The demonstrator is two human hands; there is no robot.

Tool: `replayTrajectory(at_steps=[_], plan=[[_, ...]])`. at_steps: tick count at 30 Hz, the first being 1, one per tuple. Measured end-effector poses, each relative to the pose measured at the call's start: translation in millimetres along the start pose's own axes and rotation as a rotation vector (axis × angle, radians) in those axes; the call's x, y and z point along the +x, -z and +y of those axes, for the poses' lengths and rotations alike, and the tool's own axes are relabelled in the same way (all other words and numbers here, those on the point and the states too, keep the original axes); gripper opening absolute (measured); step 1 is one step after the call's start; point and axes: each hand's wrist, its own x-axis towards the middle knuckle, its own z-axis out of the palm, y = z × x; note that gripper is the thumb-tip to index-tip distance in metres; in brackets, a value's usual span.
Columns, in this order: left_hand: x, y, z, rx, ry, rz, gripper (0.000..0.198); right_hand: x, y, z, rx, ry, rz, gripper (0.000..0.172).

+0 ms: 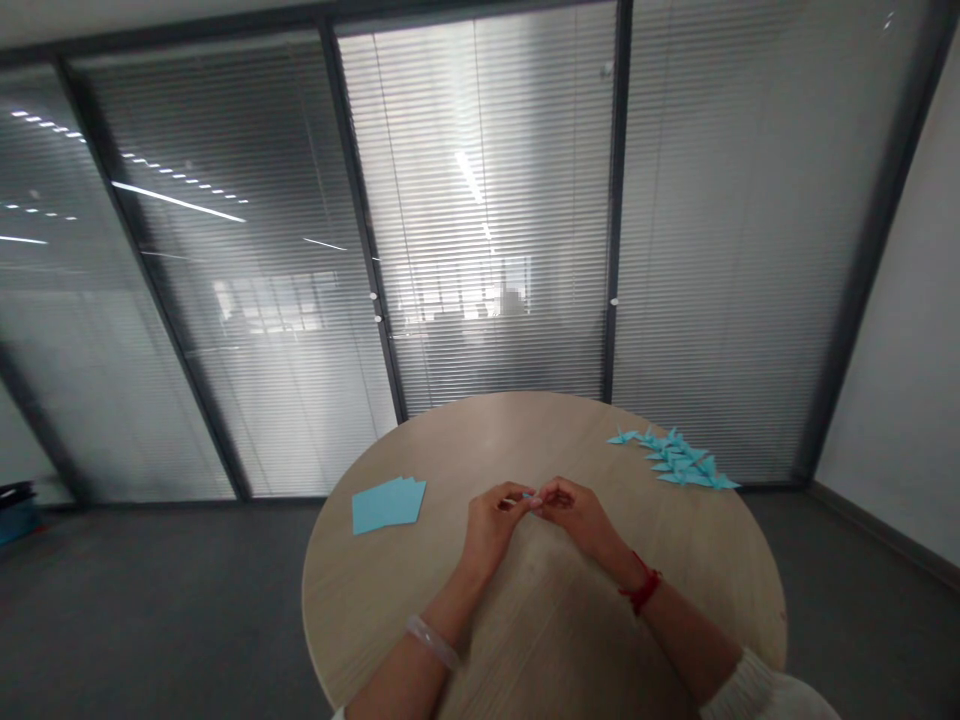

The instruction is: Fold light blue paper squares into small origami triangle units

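Over the middle of the table, my left hand (495, 515) and my right hand (576, 508) meet at the fingertips. Both are closed in a pinch on a small piece of blue paper (529, 495). Fingers cover most of that paper, so its folded shape cannot be made out. To the left lies a short stack of blue paper sheets (388, 504), slightly fanned. A cluster of blue folded paper cranes (679, 458) sits at the far right of the table.
The round wooden table (517, 425) has its curved edge on both sides of my arms. Behind it stands a glass partition with blinds (495, 200). A white wall (900, 400) rises at the right, and a dark blue object (19, 515) is on the floor at far left.
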Motion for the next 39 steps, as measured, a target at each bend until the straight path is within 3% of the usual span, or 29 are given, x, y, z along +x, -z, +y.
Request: replayTrajectory(at_steps=[7, 14, 25, 39], plan=[[-1, 1.1, -2, 0.055, 0.011, 0.018, 0.025, -1, -2, 4, -0.025, -0.045, -0.038, 0.029], [0, 3.0, -2, 0.056, 0.014, -0.007, 0.027, -3, 1, -2, -0.187, -0.056, -0.204, 0.035], [1, -1.5, 2, 0.019, 0.042, 0.017, 0.029, -5, 4, -11, -0.268, 0.043, -0.217, 0.044], [4, -1.7, -2, -0.072, 0.033, 0.012, 0.035, -2, 2, -9, -0.176, -0.013, -0.206, 0.04]])
